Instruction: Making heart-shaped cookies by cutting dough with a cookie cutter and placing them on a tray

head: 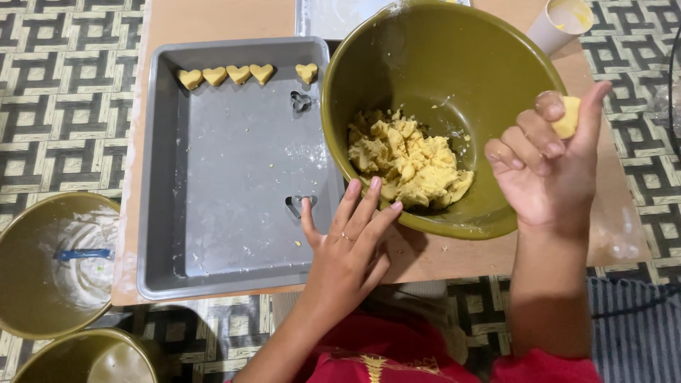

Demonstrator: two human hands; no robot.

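Our right hand [546,167] pinches a dough lump [568,117] over the olive bowl [433,64] at the table's near edge; our left hand [347,245], fingers spread and empty, steadies its rim.

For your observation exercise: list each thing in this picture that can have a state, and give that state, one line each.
Bowl: tilted, holding crumbly dough.
Tray: five dough hearts along its far edge, two cutters lying loose.
Left hand: open, fingers on the bowl's rim.
Right hand: closed on a dough piece.
Cup: tipped over.
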